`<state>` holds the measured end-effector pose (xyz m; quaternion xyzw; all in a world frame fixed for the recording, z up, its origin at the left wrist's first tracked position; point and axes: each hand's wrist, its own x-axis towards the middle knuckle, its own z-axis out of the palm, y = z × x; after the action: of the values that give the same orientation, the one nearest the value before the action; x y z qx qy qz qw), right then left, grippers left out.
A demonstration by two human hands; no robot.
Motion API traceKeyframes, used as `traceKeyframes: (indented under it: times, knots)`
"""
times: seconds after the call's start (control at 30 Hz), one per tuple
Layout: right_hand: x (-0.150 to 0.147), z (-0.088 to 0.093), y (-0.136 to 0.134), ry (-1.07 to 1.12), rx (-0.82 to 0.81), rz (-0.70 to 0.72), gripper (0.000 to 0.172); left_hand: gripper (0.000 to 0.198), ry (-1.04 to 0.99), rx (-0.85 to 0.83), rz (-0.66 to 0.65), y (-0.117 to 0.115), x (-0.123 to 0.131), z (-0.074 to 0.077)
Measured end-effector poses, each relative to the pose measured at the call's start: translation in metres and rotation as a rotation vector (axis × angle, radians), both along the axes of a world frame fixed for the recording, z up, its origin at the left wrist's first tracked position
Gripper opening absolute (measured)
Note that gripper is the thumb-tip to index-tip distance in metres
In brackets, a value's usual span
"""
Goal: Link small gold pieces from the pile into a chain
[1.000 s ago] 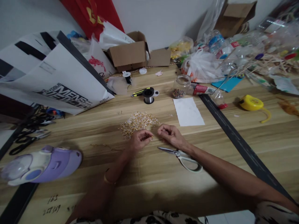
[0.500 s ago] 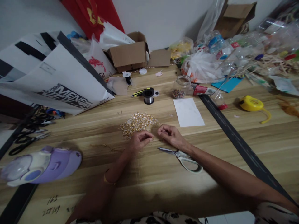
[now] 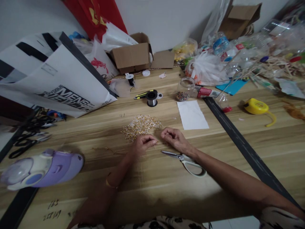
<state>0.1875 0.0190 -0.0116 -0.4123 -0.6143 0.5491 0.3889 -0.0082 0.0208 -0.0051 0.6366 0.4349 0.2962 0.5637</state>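
My left hand (image 3: 143, 144) is closed in a pinch, with a tiny gold-coloured piece showing at its fingertips. Just beyond it lies a heap of small gold and clear beaded bits (image 3: 140, 125), close to the fingers. My right hand (image 3: 173, 138) rests on the table a short way to the right, fingers curled and pressed together; whatever they hold is hidden. Below the right wrist lie scissors (image 3: 190, 165) with pale handles, blades pointing left. A thin gold strand (image 3: 107, 150) stretches left from the left wrist.
Behind the heap stand a spool of wire (image 3: 152, 99) and a yellow-black cutter (image 3: 141, 94). White paper (image 3: 192, 114), a bead jar (image 3: 184, 90) and a yellow tape measure (image 3: 256, 106) are to the right. A purple bottle (image 3: 54, 168) and a large paper bag (image 3: 64, 76) occupy the left.
My left fingertips have shifted very slightly to the right and down. My right hand and the things on the table stay where they were.
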Motion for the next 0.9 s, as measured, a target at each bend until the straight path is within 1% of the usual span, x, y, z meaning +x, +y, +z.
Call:
traceKeyframes:
  times: [0.13, 0.37, 0.53, 0.73, 0.9]
  knots:
    - [-0.001, 0.003, -0.003, 0.006, -0.005, 0.007, 0.025, 0.023, -0.004, -0.006, 0.011, 0.000, -0.001, -0.002]
    - [-0.004, 0.009, -0.009, 0.025, -0.032, 0.053, 0.024, 0.019, -0.027, -0.002, 0.049, -0.001, 0.001, 0.002]
    - [-0.005, 0.010, -0.011, 0.009, -0.044, 0.070, 0.024, 0.018, -0.027, 0.006, 0.066, -0.002, 0.002, 0.002]
    - [-0.006, 0.012, -0.013, 0.000, -0.053, 0.082, 0.024, 0.014, -0.016, 0.009, 0.049, -0.001, 0.001, -0.001]
    - [-0.005, 0.013, -0.013, -0.022, -0.044, 0.082, 0.025, 0.015, -0.016, 0.026, 0.034, -0.001, 0.000, -0.002]
